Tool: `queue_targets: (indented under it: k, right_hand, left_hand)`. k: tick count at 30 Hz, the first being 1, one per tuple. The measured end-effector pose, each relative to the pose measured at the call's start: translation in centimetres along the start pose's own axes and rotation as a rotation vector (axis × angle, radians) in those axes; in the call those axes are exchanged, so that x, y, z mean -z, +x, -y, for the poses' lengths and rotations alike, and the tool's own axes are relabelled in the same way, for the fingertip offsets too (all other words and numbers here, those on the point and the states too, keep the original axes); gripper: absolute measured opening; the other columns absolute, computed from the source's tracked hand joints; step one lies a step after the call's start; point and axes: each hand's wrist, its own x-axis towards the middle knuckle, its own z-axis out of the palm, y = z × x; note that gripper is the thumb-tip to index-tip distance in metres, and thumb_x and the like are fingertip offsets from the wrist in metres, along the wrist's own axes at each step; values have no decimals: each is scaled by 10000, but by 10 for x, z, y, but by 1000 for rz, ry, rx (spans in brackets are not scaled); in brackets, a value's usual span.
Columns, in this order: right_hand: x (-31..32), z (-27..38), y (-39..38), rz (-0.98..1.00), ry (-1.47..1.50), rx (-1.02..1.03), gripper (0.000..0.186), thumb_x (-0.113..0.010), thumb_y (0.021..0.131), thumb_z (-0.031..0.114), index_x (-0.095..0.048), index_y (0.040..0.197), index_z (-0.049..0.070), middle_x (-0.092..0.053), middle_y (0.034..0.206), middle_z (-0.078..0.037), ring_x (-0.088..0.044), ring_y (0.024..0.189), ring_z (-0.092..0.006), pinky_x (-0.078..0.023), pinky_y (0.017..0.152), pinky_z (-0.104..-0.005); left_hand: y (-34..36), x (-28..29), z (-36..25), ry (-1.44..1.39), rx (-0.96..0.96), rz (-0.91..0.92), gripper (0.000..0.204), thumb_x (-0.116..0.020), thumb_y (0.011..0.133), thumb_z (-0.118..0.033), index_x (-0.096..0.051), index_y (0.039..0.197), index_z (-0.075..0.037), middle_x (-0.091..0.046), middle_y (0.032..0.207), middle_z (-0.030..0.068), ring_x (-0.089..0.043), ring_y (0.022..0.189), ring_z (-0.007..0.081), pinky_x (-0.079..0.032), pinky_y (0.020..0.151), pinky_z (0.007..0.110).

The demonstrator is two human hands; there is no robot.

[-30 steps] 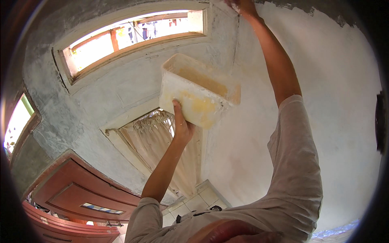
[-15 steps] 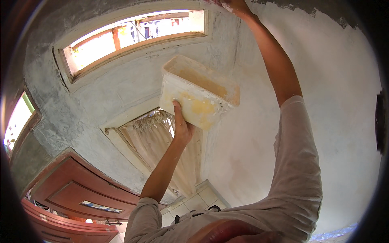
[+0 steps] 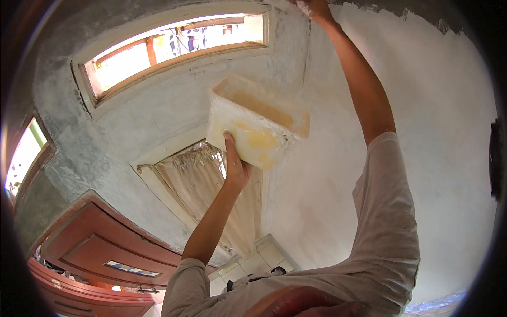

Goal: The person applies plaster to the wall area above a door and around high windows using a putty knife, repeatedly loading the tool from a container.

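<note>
My left hand (image 3: 236,164) grips an off-white plastic tub (image 3: 248,137) from below, thumb against its long side. The tub has yellowish stains, white smears and a pale residue inside. My right hand (image 3: 311,9) is raised to the top edge of the view, by the upper wall where rough white coating (image 3: 401,31) borders darker grey. Its fingers are partly cut off and unclear, with whitish material on them; I cannot make out what they hold, if anything.
A long transom window (image 3: 127,58) is at upper left, a smaller window (image 3: 22,153) at far left, a curtained window (image 3: 200,190) behind the tub. A reddish panelled door (image 3: 116,248) is lower left, tiled floor (image 3: 253,264) below, a pale wall (image 3: 438,158) to the right.
My left hand and the tub are slightly lower. My right hand has shifted a little at the top, dipping leftward and coming back.
</note>
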Motion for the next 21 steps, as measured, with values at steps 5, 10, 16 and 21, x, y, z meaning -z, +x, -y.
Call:
queue_targets:
  k: [5, 10, 16, 21]
  right_hand:
    - [-17, -28, -1, 161, -798, 316, 357, -551, 1059, 302, -540, 1304, 42, -654, 1105, -117, -673, 951, -175, -566, 838, -348]
    - [27, 3, 21, -104, -129, 38, 319, -562, 1027, 110, -529, 1338, 48, -669, 1138, -107, -675, 957, -183, -552, 862, -311]
    - [-7, 13, -43, -325, -904, 630, 349, -509, 986, -14, -570, 1327, 20, -716, 1088, -142, -678, 1028, -265, -539, 883, -347]
    - [-73, 22, -92, -352, -1631, 855, 425, -530, 922, -63, -559, 1342, -10, -690, 1043, -207, -631, 1092, -373, -514, 930, -459]
  left_hand:
    - [0, 6, -1, 9, -9, 22, 740, -426, 1025, -653, -370, 1517, -104, -498, 1469, 66, -504, 1343, 217, -433, 1136, 400]
    - [-4, 6, -6, 29, 17, 8, 758, -391, 1025, -674, -360, 1523, -103, -491, 1477, 65, -496, 1354, 221, -422, 1148, 397]
    - [-7, 15, -6, 36, 5, -1, 768, -393, 1022, -680, -351, 1532, -106, -485, 1484, 61, -479, 1368, 218, -407, 1155, 402]
    - [-13, 15, -7, 28, 16, -16, 772, -405, 1016, -687, -353, 1532, -115, -488, 1481, 59, -487, 1357, 213, -413, 1145, 404]
